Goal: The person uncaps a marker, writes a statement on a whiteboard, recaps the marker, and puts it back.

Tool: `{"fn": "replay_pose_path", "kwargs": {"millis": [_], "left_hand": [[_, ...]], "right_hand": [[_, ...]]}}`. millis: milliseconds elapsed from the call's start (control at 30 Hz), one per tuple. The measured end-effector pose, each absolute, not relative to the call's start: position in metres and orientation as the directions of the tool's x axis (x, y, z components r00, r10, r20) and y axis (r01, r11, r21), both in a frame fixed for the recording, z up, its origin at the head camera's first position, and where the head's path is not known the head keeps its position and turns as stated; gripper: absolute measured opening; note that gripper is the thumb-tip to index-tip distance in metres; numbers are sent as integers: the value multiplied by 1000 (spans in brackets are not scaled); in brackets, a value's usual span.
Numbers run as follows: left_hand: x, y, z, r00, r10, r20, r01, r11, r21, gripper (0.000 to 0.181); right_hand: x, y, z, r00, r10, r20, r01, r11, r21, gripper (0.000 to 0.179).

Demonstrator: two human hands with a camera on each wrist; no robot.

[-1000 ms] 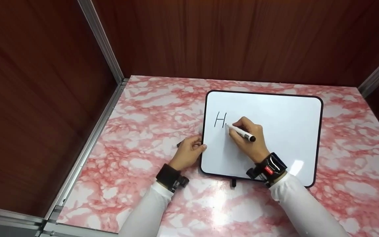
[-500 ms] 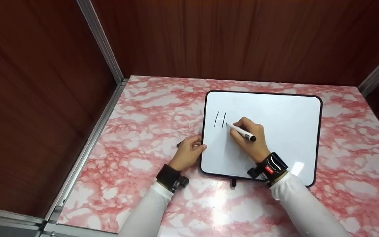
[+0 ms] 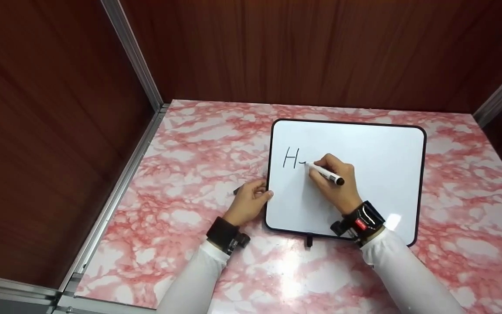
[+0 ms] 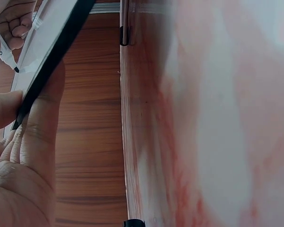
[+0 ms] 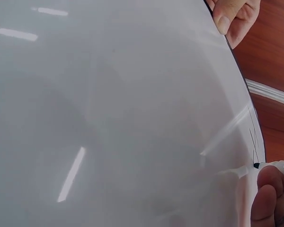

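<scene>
Since the earlier frames, a dark mark just right of the letter H (image 3: 291, 158) has lengthened into a short curved stroke (image 3: 302, 162), and the right hand (image 3: 338, 183) has shifted slightly right. Its fingers pinch the white marker (image 3: 329, 175), slanted with its tip at the stroke, on the left half of the whiteboard (image 3: 381, 170). The left hand (image 3: 247, 203) stays put, thumb above and fingers beneath, gripping the board's left edge.
</scene>
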State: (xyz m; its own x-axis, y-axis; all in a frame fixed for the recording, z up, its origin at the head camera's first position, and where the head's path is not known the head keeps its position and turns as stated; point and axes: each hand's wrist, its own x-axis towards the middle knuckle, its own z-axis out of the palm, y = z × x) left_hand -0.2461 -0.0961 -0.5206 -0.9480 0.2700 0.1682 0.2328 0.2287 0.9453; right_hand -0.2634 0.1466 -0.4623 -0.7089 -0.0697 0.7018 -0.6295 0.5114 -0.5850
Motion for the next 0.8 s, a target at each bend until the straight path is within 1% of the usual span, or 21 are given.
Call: {"fn": "replay_pose_path", "kwargs": {"millis": [333,633,800], "left_hand": [[-247,-96,-520,-954,259,153,216,238,947,36],[-247,-96,-520,-952,254,169,233,249,940,32],[-246,-95,-520,-951,260,168,231,232,945,29]], "right_hand": [[-267,148,-459,-701,-48,711,-624,523,-580,9],[-269,145,-457,-710,-69,701,-622,528,-578,8],[-270,143,-459,-715,-84,694,-626,520,-581,8]]}}
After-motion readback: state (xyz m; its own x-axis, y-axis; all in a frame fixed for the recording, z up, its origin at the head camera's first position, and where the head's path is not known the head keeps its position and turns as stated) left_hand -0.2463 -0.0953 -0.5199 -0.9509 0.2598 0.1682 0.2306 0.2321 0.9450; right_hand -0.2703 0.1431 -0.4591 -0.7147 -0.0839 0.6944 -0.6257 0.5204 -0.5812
